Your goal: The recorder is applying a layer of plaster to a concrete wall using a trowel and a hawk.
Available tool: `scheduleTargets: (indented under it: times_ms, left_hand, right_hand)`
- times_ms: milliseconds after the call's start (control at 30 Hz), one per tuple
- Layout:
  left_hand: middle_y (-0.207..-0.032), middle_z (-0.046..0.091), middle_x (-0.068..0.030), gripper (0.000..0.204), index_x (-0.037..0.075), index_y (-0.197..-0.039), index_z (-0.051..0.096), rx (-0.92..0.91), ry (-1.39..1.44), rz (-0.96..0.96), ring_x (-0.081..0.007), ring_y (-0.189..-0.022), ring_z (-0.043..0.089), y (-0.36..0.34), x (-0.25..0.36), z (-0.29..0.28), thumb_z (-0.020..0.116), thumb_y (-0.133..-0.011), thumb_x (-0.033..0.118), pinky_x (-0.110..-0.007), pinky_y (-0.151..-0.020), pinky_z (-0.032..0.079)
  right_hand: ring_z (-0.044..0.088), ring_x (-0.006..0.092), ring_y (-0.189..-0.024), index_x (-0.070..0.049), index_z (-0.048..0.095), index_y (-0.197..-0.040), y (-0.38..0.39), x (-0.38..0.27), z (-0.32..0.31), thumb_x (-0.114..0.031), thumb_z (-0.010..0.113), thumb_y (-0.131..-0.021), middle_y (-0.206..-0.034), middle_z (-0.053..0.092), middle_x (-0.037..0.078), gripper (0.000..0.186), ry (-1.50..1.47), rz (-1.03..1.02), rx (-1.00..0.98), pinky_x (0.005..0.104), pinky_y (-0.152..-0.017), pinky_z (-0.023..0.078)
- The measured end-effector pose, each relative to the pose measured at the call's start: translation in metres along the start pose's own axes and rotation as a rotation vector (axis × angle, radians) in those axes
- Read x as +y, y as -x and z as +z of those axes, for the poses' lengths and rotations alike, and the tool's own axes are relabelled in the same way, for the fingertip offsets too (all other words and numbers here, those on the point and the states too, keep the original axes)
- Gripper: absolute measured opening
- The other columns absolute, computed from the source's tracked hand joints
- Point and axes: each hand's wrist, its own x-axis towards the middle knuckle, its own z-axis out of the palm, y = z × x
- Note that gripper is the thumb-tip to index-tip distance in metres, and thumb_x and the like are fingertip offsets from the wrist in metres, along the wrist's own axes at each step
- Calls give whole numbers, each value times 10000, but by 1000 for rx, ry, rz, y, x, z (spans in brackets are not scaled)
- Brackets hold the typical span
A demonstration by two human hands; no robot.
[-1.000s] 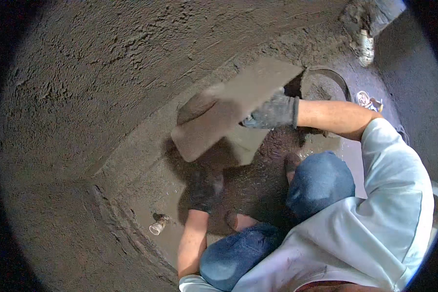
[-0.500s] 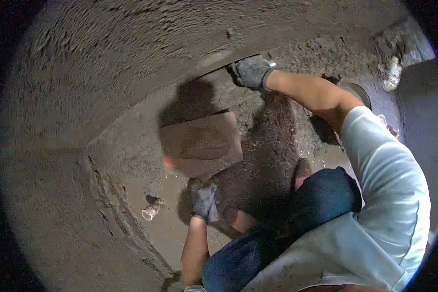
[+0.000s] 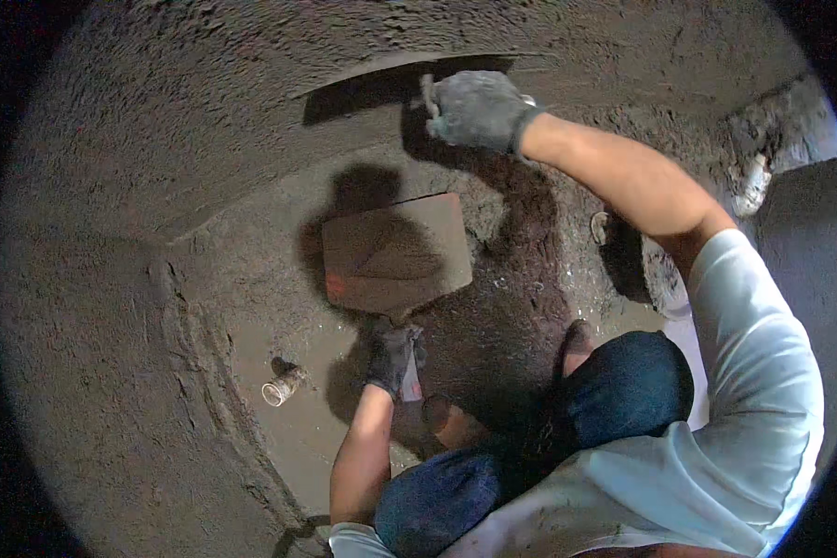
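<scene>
My right hand (image 3: pixel 482 110), in a grey work glove, is closed around the grip of a plastering trowel. The trowel's long dark blade (image 3: pixel 353 95) lies along the wet, rough wall (image 3: pixel 232 102), and my fingers hide most of the grip. Lower down, my left hand (image 3: pixel 391 358), gloved as well, holds a broad flat trowel (image 3: pixel 442 232) by its handle. That blade is wide and greyish, with a shadow across it and a reddish spot at its left corner. Below the glove shows a pale handle end.
A short pipe stub (image 3: pixel 284 386) sticks up from the muddy floor (image 3: pixel 260 344) at the left. Another pale pipe (image 3: pixel 753 186) stands at the far right by a corner. A round pipe opening (image 3: pixel 601 226) lies near my right forearm. My bent knees (image 3: pixel 623 381) take up the lower middle.
My right hand has moved up the wall with the plastering trowel, whose blade now shows clearly. The left hand and broad trowel have shifted slightly upward in view.
</scene>
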Motion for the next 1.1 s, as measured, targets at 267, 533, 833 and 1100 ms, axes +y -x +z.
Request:
scheduleTargets:
  times_ms: [267, 533, 833, 1100]
  left_hand:
    - [-633, 526, -32, 97, 89, -898, 545, 54, 14, 126, -169, -488, 512, -1, -5, -11, 561, -829, 156, -312, -433, 447]
    - [-584, 502, -13, 85, 123, -842, 540, 111, 14, 121, -168, -419, 462, 39, 11, 8, 559, -832, 205, -309, -371, 390]
    - [-658, 528, -39, 129, 96, -919, 535, -79, -7, 163, -186, -504, 495, 60, 37, 24, 568, -821, 173, -313, -440, 419]
    - [-597, 497, -7, 142, 93, -913, 572, -142, -168, 257, -165, -480, 487, 87, 97, 66, 564, -802, 182, -300, -418, 415]
  right_hand:
    - [625, 331, -826, -39, 649, -866, -7, -31, 71, -227, 443, -803, -881, 639, 183, 286, -28, 9, -154, 443, -717, 490]
    - [611, 333, -902, 52, 424, -1236, -26, -35, 8, -189, 453, -767, -965, 622, 201, 528, -48, 13, -224, 450, -766, 489]
    - [608, 342, -882, 36, 522, -1123, -2, -4, -145, -200, 503, -696, -928, 626, 208, 488, -79, 57, -109, 448, -720, 480]
    - [613, 347, -785, -54, 627, -789, 62, 48, -213, -292, 506, -710, -807, 628, 178, 278, 39, 70, 116, 456, -670, 480]
